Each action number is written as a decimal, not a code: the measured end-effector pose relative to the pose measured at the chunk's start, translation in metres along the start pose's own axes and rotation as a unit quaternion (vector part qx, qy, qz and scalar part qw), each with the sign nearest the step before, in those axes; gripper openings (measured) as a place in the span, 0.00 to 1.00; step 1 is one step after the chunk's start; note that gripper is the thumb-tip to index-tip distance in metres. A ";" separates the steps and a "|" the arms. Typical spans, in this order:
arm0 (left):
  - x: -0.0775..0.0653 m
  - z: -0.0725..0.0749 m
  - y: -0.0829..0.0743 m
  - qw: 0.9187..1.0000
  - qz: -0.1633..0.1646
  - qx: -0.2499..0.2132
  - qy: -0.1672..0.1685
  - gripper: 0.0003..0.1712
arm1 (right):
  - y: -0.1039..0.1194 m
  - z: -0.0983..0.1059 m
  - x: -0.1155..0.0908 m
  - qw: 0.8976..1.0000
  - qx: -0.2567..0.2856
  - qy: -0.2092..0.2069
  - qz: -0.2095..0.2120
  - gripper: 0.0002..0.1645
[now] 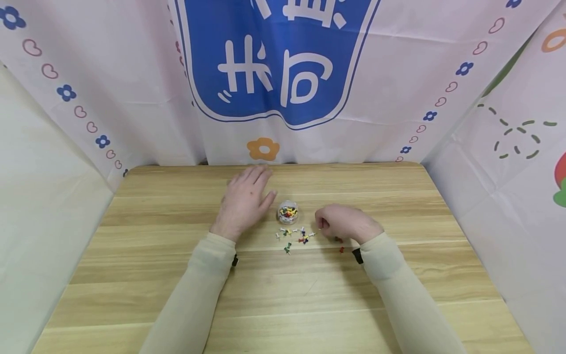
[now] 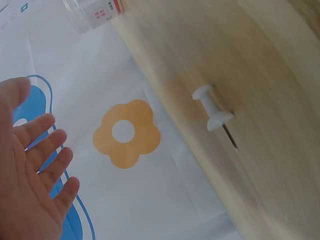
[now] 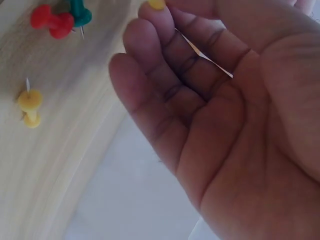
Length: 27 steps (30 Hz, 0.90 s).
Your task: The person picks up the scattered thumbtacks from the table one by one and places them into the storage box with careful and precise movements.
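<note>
My left hand (image 1: 244, 201) lies spread to the left of a small clear jar (image 1: 288, 203), its thumb toward the jar. Inside the jar are push pins in several colours. In the left wrist view, a white push pin (image 2: 212, 107) shows large on the wood. My right hand (image 1: 347, 223) is low over the table, right of the jar, fingers bent inward. A yellow push pin (image 3: 156, 4) shows at its fingertips, mostly hidden by the thumb and fingers. Near that hand, the right wrist view has red (image 3: 51, 21), green (image 3: 80, 12) and yellow push pins.
Several loose push pins (image 1: 305, 239) lie scattered on the wooden table (image 1: 283, 305) in front of the jar. One red push pin (image 1: 342, 250) lies by the right wrist. A printed cloth (image 1: 398, 73) hangs behind the table's back edge, with more cloth at both sides.
</note>
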<state>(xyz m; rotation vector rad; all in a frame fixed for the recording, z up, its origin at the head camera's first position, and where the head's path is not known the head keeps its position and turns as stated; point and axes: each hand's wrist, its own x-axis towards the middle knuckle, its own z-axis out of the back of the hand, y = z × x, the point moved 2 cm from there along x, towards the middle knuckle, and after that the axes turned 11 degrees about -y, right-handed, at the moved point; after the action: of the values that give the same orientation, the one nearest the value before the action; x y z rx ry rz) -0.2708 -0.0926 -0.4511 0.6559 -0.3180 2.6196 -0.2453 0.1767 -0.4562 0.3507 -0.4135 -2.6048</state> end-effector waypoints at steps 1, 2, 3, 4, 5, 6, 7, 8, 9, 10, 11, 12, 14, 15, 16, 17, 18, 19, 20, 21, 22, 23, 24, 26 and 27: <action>0.000 0.000 0.000 1.000 0.003 0.002 -0.002 0.38 | 0.000 0.001 0.001 1.000 -0.003 -0.009 0.007 0.10; 0.000 0.001 0.000 1.000 0.005 0.004 -0.003 0.39 | 0.000 0.001 0.002 1.000 -0.009 -0.020 0.014 0.09; 0.000 0.001 0.000 1.000 0.007 0.006 -0.002 0.40 | 0.000 0.002 0.003 0.999 -0.017 -0.034 0.026 0.09; 0.000 0.001 0.000 1.000 0.009 0.007 -0.003 0.40 | 0.001 0.002 0.004 0.998 -0.027 -0.050 0.040 0.09; -0.001 0.002 0.000 1.000 0.010 0.005 -0.003 0.41 | 0.001 0.002 0.005 0.996 -0.035 -0.067 0.053 0.08; -0.001 0.002 0.000 1.000 0.012 0.005 -0.003 0.41 | 0.003 0.003 0.006 0.993 -0.043 -0.084 0.067 0.08; -0.001 0.002 0.000 1.000 0.013 0.004 0.000 0.42 | 0.004 0.003 0.007 0.990 -0.052 -0.101 0.082 0.07; -0.001 0.003 0.001 1.000 0.013 0.001 0.000 0.42 | 0.005 0.003 0.007 0.987 -0.061 -0.117 0.092 0.07; -0.001 0.002 0.001 1.000 0.013 0.000 0.002 0.42 | 0.007 0.003 0.008 0.983 -0.070 -0.132 0.103 0.06; -0.001 0.003 0.002 1.000 0.014 -0.002 0.004 0.43 | 0.009 0.003 0.009 0.981 -0.075 -0.143 0.110 0.06; -0.001 0.003 0.003 1.000 0.015 -0.001 0.009 0.43 | 0.011 0.003 0.010 0.978 -0.080 -0.153 0.115 0.06; -0.002 0.003 0.004 1.000 0.016 0.002 0.013 0.43 | 0.014 0.003 0.011 0.976 -0.083 -0.161 0.119 0.07; -0.002 0.003 0.007 1.000 0.019 0.005 0.015 0.43 | 0.018 0.001 0.014 0.974 -0.086 -0.174 0.121 0.07; -0.003 0.003 0.008 1.000 0.020 0.008 0.016 0.44 | 0.021 0.000 0.016 0.973 -0.086 -0.178 0.122 0.07; -0.003 0.003 0.010 1.000 0.022 0.010 0.016 0.44 | 0.023 -0.001 0.017 0.972 -0.085 -0.182 0.122 0.07; -0.003 0.004 0.011 1.000 0.024 0.011 0.016 0.44 | 0.025 -0.002 0.018 0.971 -0.084 -0.187 0.122 0.07; -0.003 0.004 0.013 0.999 0.026 0.012 0.017 0.44 | 0.028 -0.003 0.020 0.971 -0.082 -0.190 0.121 0.08; -0.003 0.004 0.014 0.999 0.028 0.011 0.015 0.44 | 0.030 -0.004 0.022 0.970 -0.081 -0.194 0.121 0.08; -0.003 0.005 0.015 0.999 0.031 0.010 0.017 0.45 | 0.032 -0.005 0.024 0.970 -0.080 -0.197 0.120 0.09; -0.003 0.005 0.017 0.999 0.035 0.009 0.019 0.45 | 0.033 -0.007 0.025 0.969 -0.082 -0.200 0.121 0.09; -0.003 0.006 0.018 0.999 0.038 0.007 0.020 0.45 | 0.035 -0.007 0.027 0.969 -0.084 -0.201 0.120 0.09; -0.003 0.007 0.020 0.999 0.041 0.006 0.021 0.45 | 0.036 -0.008 0.029 0.968 -0.086 -0.202 0.121 0.09; -0.003 0.007 0.022 0.999 0.044 0.006 0.022 0.45 | 0.037 -0.009 0.030 0.968 -0.088 -0.201 0.121 0.09; -0.002 0.008 0.027 0.998 0.051 0.004 0.023 0.45 | 0.039 -0.011 0.033 0.968 -0.089 -0.201 0.124 0.09; -0.003 0.008 0.029 0.998 0.053 0.005 0.023 0.45 | 0.040 -0.011 0.034 0.968 -0.089 -0.200 0.124 0.09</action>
<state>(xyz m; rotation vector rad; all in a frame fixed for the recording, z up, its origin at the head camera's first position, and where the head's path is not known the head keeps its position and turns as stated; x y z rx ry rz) -0.2784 -0.1216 -0.4485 0.5959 -0.3342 2.7343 -0.2544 0.1235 -0.4583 -0.2777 -0.3275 -2.4325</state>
